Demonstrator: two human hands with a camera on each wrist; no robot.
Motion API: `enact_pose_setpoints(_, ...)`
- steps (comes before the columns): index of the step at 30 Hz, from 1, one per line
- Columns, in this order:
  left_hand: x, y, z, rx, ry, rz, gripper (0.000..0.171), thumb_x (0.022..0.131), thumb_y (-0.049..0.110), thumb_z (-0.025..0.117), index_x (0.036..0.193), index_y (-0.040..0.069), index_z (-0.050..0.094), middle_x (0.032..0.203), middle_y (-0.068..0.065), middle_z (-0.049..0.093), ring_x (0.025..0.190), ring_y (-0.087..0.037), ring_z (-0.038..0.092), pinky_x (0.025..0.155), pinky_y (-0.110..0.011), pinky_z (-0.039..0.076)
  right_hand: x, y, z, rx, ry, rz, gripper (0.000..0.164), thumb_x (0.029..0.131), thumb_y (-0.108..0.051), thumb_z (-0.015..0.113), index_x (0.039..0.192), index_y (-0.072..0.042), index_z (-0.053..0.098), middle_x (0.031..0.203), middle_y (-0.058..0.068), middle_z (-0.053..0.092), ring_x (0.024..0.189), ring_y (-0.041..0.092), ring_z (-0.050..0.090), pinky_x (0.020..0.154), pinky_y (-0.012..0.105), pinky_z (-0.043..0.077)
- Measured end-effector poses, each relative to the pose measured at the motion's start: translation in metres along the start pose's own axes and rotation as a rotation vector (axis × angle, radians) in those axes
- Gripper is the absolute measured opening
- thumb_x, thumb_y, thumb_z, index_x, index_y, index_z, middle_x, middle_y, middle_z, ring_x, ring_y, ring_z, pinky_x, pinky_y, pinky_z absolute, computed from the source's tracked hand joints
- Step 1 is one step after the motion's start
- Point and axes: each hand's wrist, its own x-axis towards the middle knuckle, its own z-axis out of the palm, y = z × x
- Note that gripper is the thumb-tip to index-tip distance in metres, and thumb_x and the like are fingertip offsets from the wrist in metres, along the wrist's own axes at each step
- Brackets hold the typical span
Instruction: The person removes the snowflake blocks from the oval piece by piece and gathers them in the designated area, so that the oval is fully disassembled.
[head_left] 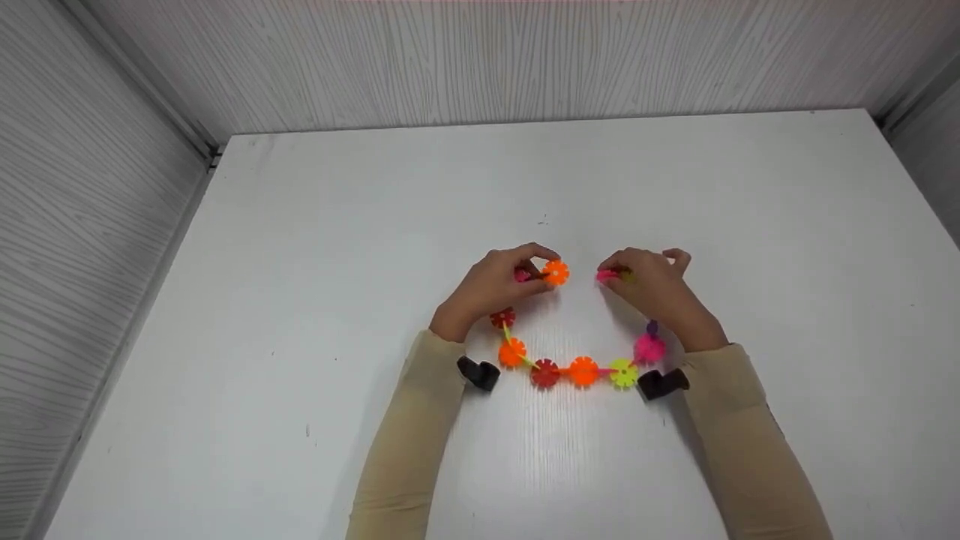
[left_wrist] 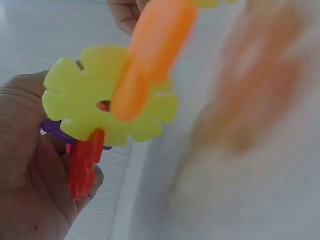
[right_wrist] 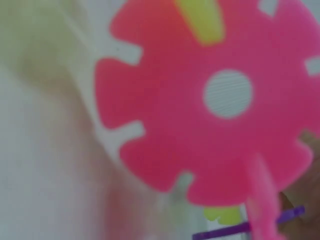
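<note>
Notched plastic discs, slotted edge to edge, form a curved chain between the two hands. Its near part shows a red disc (head_left: 545, 373), an orange disc (head_left: 583, 371), a yellow disc (head_left: 623, 373) and a pink disc (head_left: 649, 349). The left hand (head_left: 491, 283) pinches the chain's left end, where an orange disc (head_left: 556, 272) sticks out past the fingertips. Opposite it, apart by a small gap, the right hand (head_left: 654, 285) pinches a pink end disc (head_left: 606, 276). Close up in the left wrist view is a yellow disc (left_wrist: 85, 100); a large pink disc (right_wrist: 165, 100) fills the right wrist view.
The chain lies over a white table (head_left: 300, 300). A wood-grained panel (head_left: 480, 67) stands along its far edge, with another panel (head_left: 82, 225) on the left. Dark wrist mounts (head_left: 480, 373) hang under both sleeves near the chain.
</note>
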Motion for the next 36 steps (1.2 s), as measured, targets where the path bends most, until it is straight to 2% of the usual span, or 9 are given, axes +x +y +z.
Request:
enact_pose_setpoints(6, -0.001, 0.001, -0.001, 0.025, 0.011, 0.038, 0.036, 0.092, 0.028, 0.066, 0.127, 0.025, 0.062, 0.097, -0.004, 0.069, 0.085, -0.016, 0.06, 0.079, -0.026, 0.049, 0.001, 0.004, 0.001, -0.013, -0.012, -0.003, 0.02, 0.093, -0.014, 0.063, 0.112, -0.009, 0.068, 0.116, 0.012, 0.067, 0.109, 0.032, 0.059, 0.098, 0.06, 0.008)
enact_pose_setpoints(14, 0.001, 0.002, 0.0, 0.018, -0.015, 0.026, 0.035, 0.094, 0.024, 0.062, 0.129, 0.024, 0.06, 0.102, -0.005, 0.07, 0.089, -0.016, 0.062, 0.084, -0.026, 0.051, 0.002, 0.0, 0.001, 0.004, -0.007, 0.012, 0.021, 0.093, -0.014, 0.061, 0.112, -0.01, 0.069, 0.109, 0.012, 0.067, 0.107, 0.032, 0.057, 0.1, 0.061, 0.009)
enact_pose_setpoints(20, 0.001, 0.002, 0.0, -0.012, 0.0, -0.03, 0.031, 0.092, 0.028, 0.066, 0.119, 0.016, 0.058, 0.101, -0.005, 0.071, 0.082, -0.017, 0.062, 0.077, -0.026, 0.05, 0.0, -0.004, 0.0, 0.039, 0.06, -0.094, 0.028, 0.091, -0.012, 0.064, 0.119, -0.007, 0.065, 0.113, 0.013, 0.063, 0.106, 0.032, 0.052, 0.099, 0.057, 0.015)
enact_pose_setpoints(26, 0.0, 0.002, 0.0, -0.003, 0.018, -0.025, 0.024, 0.091, 0.028, 0.067, 0.104, 0.01, 0.058, 0.103, -0.005, 0.069, 0.089, -0.017, 0.059, 0.082, -0.028, 0.048, -0.003, -0.009, 0.001, 0.066, 0.096, -0.21, 0.037, 0.089, -0.015, 0.069, 0.124, -0.006, 0.061, 0.112, 0.014, 0.063, 0.103, 0.031, 0.053, 0.097, 0.052, 0.023)
enact_pose_setpoints(30, 0.001, 0.002, 0.001, -0.005, 0.016, -0.018, 0.02, 0.091, 0.027, 0.067, 0.099, 0.01, 0.061, 0.1, -0.005, 0.067, 0.089, -0.017, 0.058, 0.082, -0.027, 0.048, -0.003, -0.012, 0.002, 0.067, 0.104, -0.245, 0.045, 0.086, -0.019, 0.072, 0.127, -0.006, 0.059, 0.11, 0.015, 0.063, 0.102, 0.031, 0.053, 0.095, 0.049, 0.027)
enact_pose_setpoints(36, 0.002, 0.003, 0.001, -0.002, 0.013, -0.017, 0.02, 0.091, 0.027, 0.066, 0.101, 0.01, 0.063, 0.101, -0.004, 0.068, 0.09, -0.016, 0.059, 0.083, -0.027, 0.048, -0.004, -0.016, 0.003, 0.07, 0.092, -0.26, 0.049, 0.085, -0.02, 0.074, 0.129, -0.007, 0.057, 0.11, 0.016, 0.062, 0.101, 0.032, 0.053, 0.096, 0.048, 0.03)
